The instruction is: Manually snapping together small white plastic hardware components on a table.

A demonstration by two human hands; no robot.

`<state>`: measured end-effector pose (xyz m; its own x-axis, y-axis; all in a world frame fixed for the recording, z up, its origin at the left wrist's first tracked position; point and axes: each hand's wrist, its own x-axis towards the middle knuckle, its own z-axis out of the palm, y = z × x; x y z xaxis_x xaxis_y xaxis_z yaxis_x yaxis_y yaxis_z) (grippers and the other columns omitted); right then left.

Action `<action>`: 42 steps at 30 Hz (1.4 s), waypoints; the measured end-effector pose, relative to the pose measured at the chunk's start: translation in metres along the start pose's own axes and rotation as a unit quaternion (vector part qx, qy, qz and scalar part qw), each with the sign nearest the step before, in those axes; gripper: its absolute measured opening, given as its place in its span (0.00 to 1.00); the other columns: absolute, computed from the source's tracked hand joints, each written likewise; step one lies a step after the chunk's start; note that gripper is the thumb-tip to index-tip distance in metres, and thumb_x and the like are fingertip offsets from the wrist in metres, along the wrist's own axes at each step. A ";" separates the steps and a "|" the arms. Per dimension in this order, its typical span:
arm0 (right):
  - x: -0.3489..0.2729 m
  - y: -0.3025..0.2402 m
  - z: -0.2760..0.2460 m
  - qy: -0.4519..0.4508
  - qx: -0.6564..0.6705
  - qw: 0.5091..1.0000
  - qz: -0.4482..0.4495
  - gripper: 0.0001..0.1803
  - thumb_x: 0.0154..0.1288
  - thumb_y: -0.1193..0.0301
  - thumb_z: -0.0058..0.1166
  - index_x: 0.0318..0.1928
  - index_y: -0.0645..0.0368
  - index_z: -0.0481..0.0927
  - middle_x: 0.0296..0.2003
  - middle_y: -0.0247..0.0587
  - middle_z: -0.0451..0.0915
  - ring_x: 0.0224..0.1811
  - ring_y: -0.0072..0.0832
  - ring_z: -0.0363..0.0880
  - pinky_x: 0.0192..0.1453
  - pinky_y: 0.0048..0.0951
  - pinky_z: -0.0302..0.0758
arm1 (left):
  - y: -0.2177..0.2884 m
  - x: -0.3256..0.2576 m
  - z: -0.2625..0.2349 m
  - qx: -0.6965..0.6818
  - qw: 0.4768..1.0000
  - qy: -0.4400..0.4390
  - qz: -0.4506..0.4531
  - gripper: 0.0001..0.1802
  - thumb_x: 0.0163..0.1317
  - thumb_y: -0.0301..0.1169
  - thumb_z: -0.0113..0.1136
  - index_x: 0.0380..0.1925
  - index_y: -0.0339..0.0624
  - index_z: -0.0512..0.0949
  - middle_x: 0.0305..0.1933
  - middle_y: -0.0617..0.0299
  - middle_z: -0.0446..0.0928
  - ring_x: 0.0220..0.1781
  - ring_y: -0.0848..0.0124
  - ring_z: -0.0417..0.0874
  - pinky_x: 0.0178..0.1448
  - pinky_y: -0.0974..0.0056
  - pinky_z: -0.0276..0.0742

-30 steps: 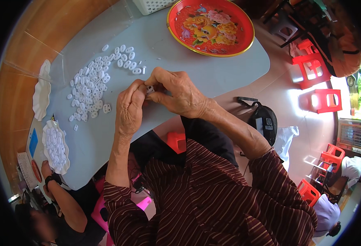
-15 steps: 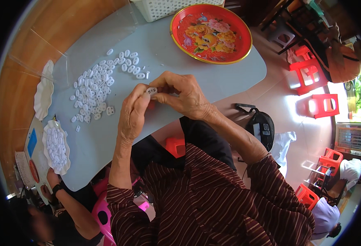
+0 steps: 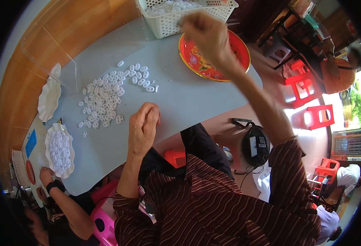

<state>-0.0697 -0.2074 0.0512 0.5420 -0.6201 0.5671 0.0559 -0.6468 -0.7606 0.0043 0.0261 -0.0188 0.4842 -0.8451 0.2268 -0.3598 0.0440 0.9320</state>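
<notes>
Holding blurry right hand (image 3: 206,37) over red tray (image 3: 243,52) at 1 o'clock, with left hand (image 3: 144,125) curled. Cannot tell if grasping anything. See white pieces (image 3: 102,98) piled at left hand's 10 o'clock.

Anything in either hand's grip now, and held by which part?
Cannot be told: the right hand is blurred, and the left hand is curled with nothing showing.
</notes>
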 end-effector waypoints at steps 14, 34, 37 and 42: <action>-0.033 0.028 0.051 -0.250 -0.098 0.951 -0.151 0.03 0.53 0.77 0.56 0.30 0.63 0.80 0.25 0.45 0.79 0.25 0.37 0.78 0.32 0.32 0.75 | -0.010 -0.006 0.010 -0.088 0.994 0.045 -0.057 0.15 0.70 0.36 0.44 0.29 0.36 0.72 0.21 0.66 0.68 0.25 0.79 0.66 0.30 0.72 0.61; -0.062 -0.015 0.118 -0.400 0.019 0.902 -0.159 0.05 0.53 0.76 0.56 0.32 0.62 0.79 0.32 0.43 0.79 0.32 0.41 0.79 0.36 0.36 0.76 | 0.008 -0.041 -0.003 -0.027 0.999 0.034 -0.007 0.05 0.65 0.25 0.48 0.32 0.33 0.71 0.27 0.58 0.71 0.23 0.72 0.71 0.29 0.69 0.68; -0.068 -0.027 0.125 -0.454 -0.034 0.878 -0.148 0.06 0.52 0.74 0.57 0.33 0.61 0.79 0.34 0.42 0.77 0.35 0.41 0.79 0.38 0.39 0.75 | 0.005 -0.052 -0.013 -0.031 0.998 0.057 -0.008 0.04 0.64 0.23 0.49 0.32 0.33 0.71 0.27 0.58 0.71 0.23 0.73 0.71 0.29 0.69 0.68; -0.074 -0.028 0.126 -0.460 -0.078 0.874 -0.135 0.08 0.52 0.72 0.58 0.33 0.61 0.77 0.36 0.40 0.76 0.38 0.41 0.78 0.40 0.41 0.75 | 0.008 -0.054 -0.033 0.040 0.994 0.101 -0.016 0.04 0.64 0.23 0.49 0.33 0.32 0.70 0.28 0.58 0.72 0.23 0.73 0.72 0.29 0.69 0.69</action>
<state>-0.0055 -0.0867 -0.0093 0.9755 0.1378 0.1716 0.2105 -0.8114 -0.5453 0.0015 0.0895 -0.0146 0.6437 -0.7210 0.2565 -0.3995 -0.0308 0.9162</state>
